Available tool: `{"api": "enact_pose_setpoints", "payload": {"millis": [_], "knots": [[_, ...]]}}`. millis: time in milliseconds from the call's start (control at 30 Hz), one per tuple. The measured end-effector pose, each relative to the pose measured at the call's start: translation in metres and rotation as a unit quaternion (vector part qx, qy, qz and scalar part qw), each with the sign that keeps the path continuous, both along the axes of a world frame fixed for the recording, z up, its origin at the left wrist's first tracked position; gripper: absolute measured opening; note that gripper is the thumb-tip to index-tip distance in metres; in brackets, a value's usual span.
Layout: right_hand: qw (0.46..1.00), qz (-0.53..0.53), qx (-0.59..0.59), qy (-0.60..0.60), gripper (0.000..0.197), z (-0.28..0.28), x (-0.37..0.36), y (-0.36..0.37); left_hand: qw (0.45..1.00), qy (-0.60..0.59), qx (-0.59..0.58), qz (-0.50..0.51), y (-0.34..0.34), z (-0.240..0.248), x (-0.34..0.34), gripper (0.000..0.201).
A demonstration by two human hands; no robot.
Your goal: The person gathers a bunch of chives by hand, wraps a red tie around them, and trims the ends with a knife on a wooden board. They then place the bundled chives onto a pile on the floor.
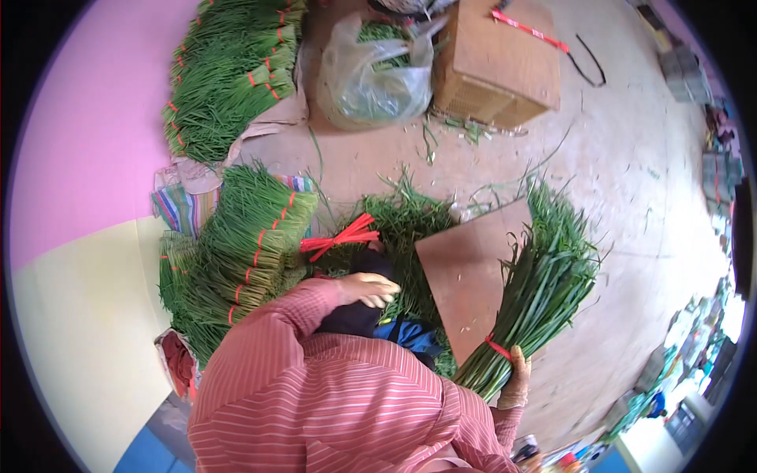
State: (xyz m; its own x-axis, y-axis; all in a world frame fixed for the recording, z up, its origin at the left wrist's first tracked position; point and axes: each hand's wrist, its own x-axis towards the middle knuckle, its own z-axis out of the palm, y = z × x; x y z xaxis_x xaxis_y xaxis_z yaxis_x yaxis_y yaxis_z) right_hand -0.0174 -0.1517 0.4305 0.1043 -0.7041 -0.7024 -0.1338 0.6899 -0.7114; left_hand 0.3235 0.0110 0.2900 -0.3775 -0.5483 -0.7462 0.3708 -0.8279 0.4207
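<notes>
My right hand [516, 380] grips a thick bundle of long green chives [544, 284] near its pale cut ends, just below the red band [497, 347] that ties it. The bundle's leaf tips point up and away over the floor, beside a brown board [469, 272]. My left hand [367, 288] lies on my dark-clothed knee at the edge of a loose pile of chives [402, 221]. Its fingers are curled, and I cannot see whether they hold any stalks. A bunch of red ties [341, 236] lies just beyond that hand.
Tied chive bundles are stacked at my left [252, 236], with another heap farther back [229, 71]. A clear plastic bag of greens [374, 71] and a brown box [497, 59] stand ahead. A striped cloth [181, 206] lies under the stacks. Bare concrete floor [631, 181] stretches to the right.
</notes>
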Motion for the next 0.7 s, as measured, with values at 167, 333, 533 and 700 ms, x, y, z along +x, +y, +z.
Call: {"api": "enact_pose_setpoints", "payload": {"millis": [167,333,533,700], "knots": [[0.992,0.12,0.01,0.019,0.045,0.008,0.025,-0.052,0.978,-0.125,0.108,0.127,0.106,0.004,0.072,0.043],[0.942,0.276,0.068,0.177,0.08,-0.059,-0.005,-0.103,0.966,-0.247,0.043,0.067,0.221,-0.033,0.105,0.014],[0.86,0.424,0.076,0.272,0.084,-0.111,0.04,-0.156,0.912,-0.232,0.162,0.297,0.183,-0.002,0.134,0.02],[0.817,0.507,0.031,0.273,0.087,-0.136,0.131,-0.238,0.878,-0.2,0.189,0.391,0.175,-0.045,0.128,0.025]]}}
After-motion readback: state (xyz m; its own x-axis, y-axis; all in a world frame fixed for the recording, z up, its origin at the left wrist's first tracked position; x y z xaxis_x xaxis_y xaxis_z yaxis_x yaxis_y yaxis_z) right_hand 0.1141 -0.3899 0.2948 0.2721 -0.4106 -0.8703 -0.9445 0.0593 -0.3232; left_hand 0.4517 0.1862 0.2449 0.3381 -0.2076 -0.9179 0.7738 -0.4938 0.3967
